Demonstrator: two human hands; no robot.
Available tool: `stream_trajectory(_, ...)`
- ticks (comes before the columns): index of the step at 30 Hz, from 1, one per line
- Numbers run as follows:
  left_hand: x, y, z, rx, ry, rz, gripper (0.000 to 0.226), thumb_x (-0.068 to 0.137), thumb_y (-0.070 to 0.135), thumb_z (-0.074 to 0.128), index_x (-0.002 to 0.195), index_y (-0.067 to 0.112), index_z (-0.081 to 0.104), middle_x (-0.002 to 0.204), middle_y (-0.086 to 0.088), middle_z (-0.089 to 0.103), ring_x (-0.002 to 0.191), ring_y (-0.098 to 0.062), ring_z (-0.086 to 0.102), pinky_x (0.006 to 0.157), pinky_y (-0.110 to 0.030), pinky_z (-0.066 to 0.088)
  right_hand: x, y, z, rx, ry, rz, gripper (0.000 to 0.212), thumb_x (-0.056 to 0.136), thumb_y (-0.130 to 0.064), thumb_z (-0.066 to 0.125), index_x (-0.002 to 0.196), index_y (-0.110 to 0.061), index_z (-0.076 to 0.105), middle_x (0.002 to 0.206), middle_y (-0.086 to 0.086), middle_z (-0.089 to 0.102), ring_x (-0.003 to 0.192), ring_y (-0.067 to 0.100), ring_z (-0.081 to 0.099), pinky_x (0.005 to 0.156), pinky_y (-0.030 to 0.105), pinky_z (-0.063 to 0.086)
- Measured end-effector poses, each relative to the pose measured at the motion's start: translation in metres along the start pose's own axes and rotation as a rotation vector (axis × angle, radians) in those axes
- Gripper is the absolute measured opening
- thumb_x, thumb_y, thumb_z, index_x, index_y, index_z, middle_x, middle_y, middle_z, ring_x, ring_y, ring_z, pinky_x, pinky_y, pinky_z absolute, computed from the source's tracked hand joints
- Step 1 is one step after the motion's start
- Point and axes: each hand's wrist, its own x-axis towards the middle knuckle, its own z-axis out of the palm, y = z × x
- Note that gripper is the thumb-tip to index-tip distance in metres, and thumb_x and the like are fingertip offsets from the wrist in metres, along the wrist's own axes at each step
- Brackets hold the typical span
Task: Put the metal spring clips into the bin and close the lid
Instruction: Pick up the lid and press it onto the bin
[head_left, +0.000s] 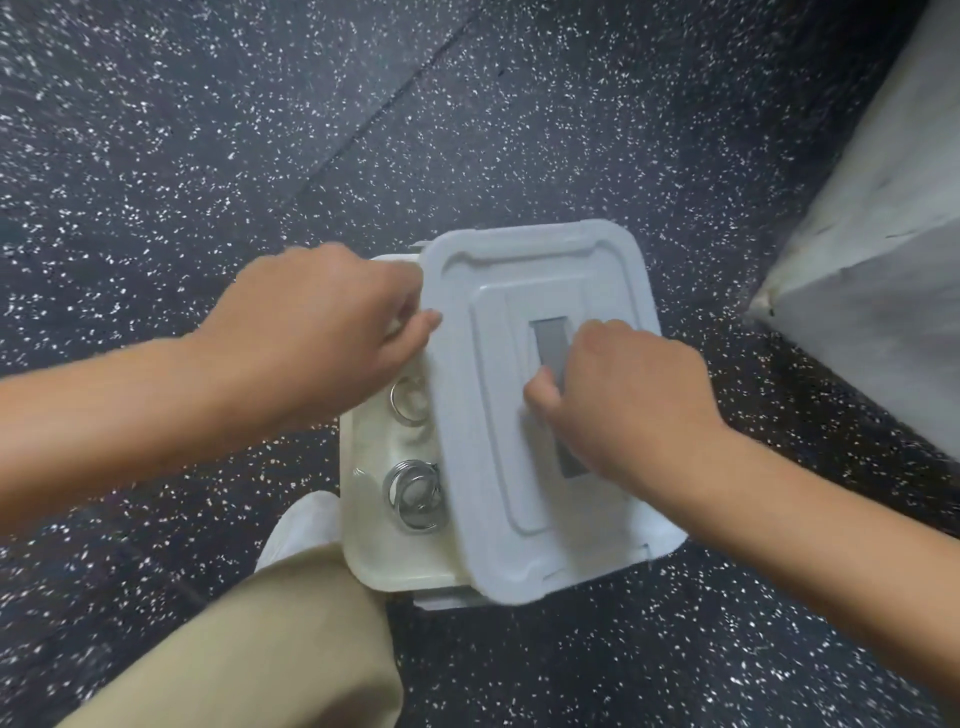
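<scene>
Trouser leg (291, 639) in tan fills the lower left of the frame, with a white shoe (301, 530) just above it, touching the near corner of the bin (363, 525). The bin is a pale plastic tub sitting on the dark speckled floor (208, 156) at the centre. Its lid (498, 291) lies skewed across the top, covering the right part and leaving a strip open on the left. In that open strip 2 metal spring clips show: one (415, 496) lower down, another (410, 408) above it, half hidden by the lid's edge. So the clips look to be in the bin already, and closing is the step in hand.

The left hand (322, 317), at centre left, has its fingers curled together and pinched on the lid's left edge. The right hand (618, 395) rests on top of the lid near its grey handle (550, 348); its fingers are bent together, though whether they clamp the handle I cannot tell.

To close well, I would judge the lid needs turning until its edges run parallel with the bin's rim, then sliding left to cover the open strip, then pressing down evenly at the corners. Pushing on only 1 side would likely tip it.

At the upper right stands a pale block (883, 270), well apart.
</scene>
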Motion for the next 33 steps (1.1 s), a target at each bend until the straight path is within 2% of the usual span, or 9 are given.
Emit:
stream_trajectory(4, 0.010, -0.015, -0.005, 0.012, 0.062, -0.001, 0.040, 0.092, 0.060, 0.034, 0.086, 0.027, 0.055, 0.074, -0.006, 0.068, 0.070, -0.037, 0.063, 0.058, -0.037, 0.040, 0.000, -0.032, 0.006, 0.025, -0.050, -0.055, 0.024, 0.093, -0.034, 0.044, 0.078, -0.016, 0.041, 0.065, 0.001, 0.027, 0.069, 0.026, 0.040, 0.064, 0.034, 0.026)
stream_trajectory(10, 0.010, -0.017, -0.005, -0.011, 0.054, -0.016, 0.032, 0.093, 0.057, 0.039, 0.084, 0.029, 0.053, 0.075, -0.008, 0.068, 0.070, -0.039, 0.061, 0.058, -0.037, 0.038, 0.013, -0.066, 0.021, 0.034, -0.055, -0.063, 0.037, 0.091, -0.029, 0.044, 0.061, -0.016, 0.027, 0.062, 0.001, 0.030, 0.063, 0.024, 0.038, 0.065, 0.034, 0.026)
stream_trajectory(15, 0.009, -0.021, -0.006, -0.026, 0.036, -0.041, 0.033, 0.093, 0.055, 0.040, 0.086, 0.028, 0.056, 0.076, -0.007, 0.068, 0.073, -0.037, 0.061, 0.059, -0.037, 0.039, 0.023, -0.071, 0.031, 0.018, -0.044, -0.064, 0.036, 0.092, -0.026, 0.045, 0.061, -0.016, 0.031, 0.061, 0.000, 0.034, 0.050, 0.017, 0.029, 0.060, 0.032, 0.027)
stream_trajectory(18, 0.007, -0.021, -0.008, -0.047, 0.045, -0.034, 0.033, 0.094, 0.054, 0.039, 0.081, 0.027, 0.054, 0.072, -0.005, 0.067, 0.071, -0.037, 0.061, 0.059, -0.037, 0.041, 0.021, -0.066, 0.030, 0.005, -0.029, -0.102, 0.034, 0.094, -0.028, 0.044, 0.064, -0.015, 0.035, 0.062, 0.000, 0.032, 0.057, 0.023, 0.039, 0.052, 0.030, 0.021)
stream_trajectory(20, 0.003, -0.017, -0.007, -0.068, 0.065, -0.028, 0.034, 0.094, 0.052, 0.038, 0.078, 0.026, 0.052, 0.069, -0.004, 0.064, 0.067, -0.037, 0.060, 0.058, -0.037, 0.041, 0.022, -0.059, 0.024, 0.020, 0.002, -0.134, 0.027, 0.097, -0.031, 0.043, 0.074, -0.016, 0.040, 0.065, 0.000, 0.032, 0.067, 0.027, 0.043, 0.048, 0.029, 0.019)
stream_trajectory(25, -0.024, 0.012, 0.015, -0.142, 0.040, 0.117, 0.031, 0.093, 0.045, 0.040, 0.090, 0.019, 0.055, 0.062, 0.005, 0.049, 0.061, -0.035, 0.059, 0.056, -0.043, 0.051, 0.048, -0.037, 0.012, -0.029, 0.225, -0.160, 0.023, 0.099, -0.030, 0.042, 0.082, -0.016, 0.048, 0.086, 0.007, 0.051, 0.072, 0.030, 0.043, 0.062, 0.034, 0.028)
stream_trajectory(27, -0.037, 0.024, 0.027, -0.194, -0.002, 0.219, 0.029, 0.094, 0.042, 0.045, 0.096, 0.015, 0.055, 0.072, 0.002, 0.052, 0.069, -0.033, 0.057, 0.061, -0.044, 0.050, 0.066, -0.031, 0.018, -0.004, 0.325, -0.239, 0.024, 0.099, -0.031, 0.043, 0.095, -0.011, 0.056, 0.100, 0.010, 0.060, 0.085, 0.033, 0.053, 0.065, 0.038, 0.034)
stream_trajectory(30, -0.054, 0.042, 0.044, -0.155, -0.095, 0.397, 0.033, 0.092, 0.044, 0.053, 0.102, 0.013, 0.058, 0.098, -0.007, 0.057, 0.086, -0.030, 0.051, 0.075, -0.046, 0.046, 0.094, -0.027, 0.029, 0.018, 0.360, -0.329, 0.036, 0.099, -0.036, 0.044, 0.117, -0.007, 0.056, 0.120, 0.014, 0.058, 0.106, 0.034, 0.052, 0.084, 0.044, 0.044)
stream_trajectory(33, -0.070, 0.058, 0.067, -0.095, -0.203, 0.592, 0.054, 0.085, 0.052, 0.064, 0.126, 0.016, 0.056, 0.132, -0.014, 0.052, 0.122, -0.036, 0.047, 0.096, -0.049, 0.041, 0.117, -0.030, 0.034, 0.044, 0.315, -0.371, 0.049, 0.100, -0.044, 0.040, 0.128, -0.006, 0.053, 0.136, 0.014, 0.053, 0.118, 0.035, 0.049, 0.095, 0.046, 0.042)
